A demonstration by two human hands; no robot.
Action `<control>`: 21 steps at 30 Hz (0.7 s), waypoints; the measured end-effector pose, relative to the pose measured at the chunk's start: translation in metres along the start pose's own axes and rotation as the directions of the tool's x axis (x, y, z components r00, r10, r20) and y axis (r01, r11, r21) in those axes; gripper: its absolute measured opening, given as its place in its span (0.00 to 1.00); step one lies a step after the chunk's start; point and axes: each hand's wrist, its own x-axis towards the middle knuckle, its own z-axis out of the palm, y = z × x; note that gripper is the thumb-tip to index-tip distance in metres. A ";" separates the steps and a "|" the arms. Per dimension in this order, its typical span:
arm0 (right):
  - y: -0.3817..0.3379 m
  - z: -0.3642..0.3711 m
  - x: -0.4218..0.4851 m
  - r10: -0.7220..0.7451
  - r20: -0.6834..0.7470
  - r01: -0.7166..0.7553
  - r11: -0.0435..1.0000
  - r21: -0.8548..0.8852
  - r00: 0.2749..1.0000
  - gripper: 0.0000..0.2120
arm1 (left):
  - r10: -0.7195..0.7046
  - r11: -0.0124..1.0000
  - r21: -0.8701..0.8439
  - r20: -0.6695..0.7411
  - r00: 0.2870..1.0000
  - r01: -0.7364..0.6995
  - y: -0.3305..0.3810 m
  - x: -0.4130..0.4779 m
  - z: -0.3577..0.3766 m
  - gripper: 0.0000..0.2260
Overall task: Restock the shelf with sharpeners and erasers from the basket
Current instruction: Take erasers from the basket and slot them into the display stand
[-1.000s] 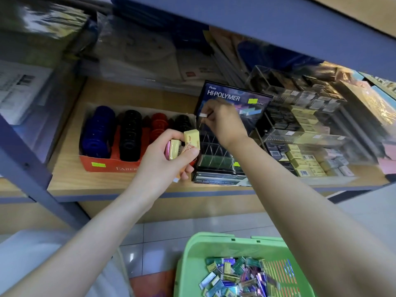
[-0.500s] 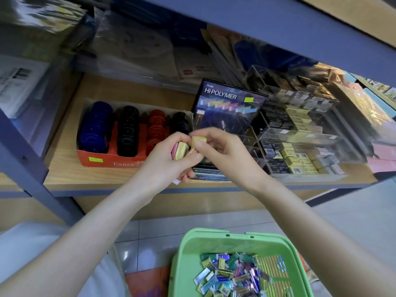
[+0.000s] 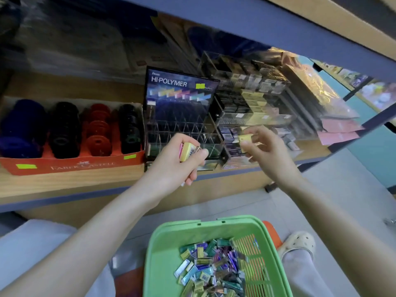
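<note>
My left hand (image 3: 177, 161) grips a small stack of wrapped erasers (image 3: 188, 149), yellow and pink, in front of the black Hi-Polymer display rack (image 3: 180, 99). My right hand (image 3: 263, 151) pinches one yellow eraser (image 3: 245, 139) between thumb and fingers, held in front of the clear tiered eraser stand (image 3: 246, 108) to the right of the rack. The green basket (image 3: 169, 243) sits on the floor below, with several wrapped erasers (image 3: 212, 269) heaped in it.
An orange Faber-Castell tray (image 3: 70, 166) of blue, black and red round sharpeners stands left on the wooden shelf (image 3: 64, 183). A blue shelf beam (image 3: 278, 28) runs overhead. Pink packets (image 3: 340, 131) lie at the right. My knees and a white shoe (image 3: 300, 243) flank the basket.
My right hand left the Hi-Polymer rack, came to my left hand, took one yellow eraser from the stack, and has carried it right toward the clear stand.
</note>
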 end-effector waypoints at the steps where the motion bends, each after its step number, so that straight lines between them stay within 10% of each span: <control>1: 0.013 -0.012 0.006 0.007 -0.046 -0.011 0.997 -0.080 0.999 0.06 | -0.006 1.000 -0.004 0.013 1.000 0.006 0.000 0.004 0.008 0.07; 8: 0.081 -0.062 0.050 0.071 -0.231 -0.138 0.946 -0.292 0.970 0.06 | -0.050 0.999 -0.001 0.089 0.995 0.051 -0.005 0.027 0.057 0.07; 21: 0.116 -0.058 0.102 0.134 0.204 0.002 0.831 -0.556 0.970 0.06 | -0.075 0.997 0.032 0.067 0.995 0.073 -0.021 0.049 0.086 0.07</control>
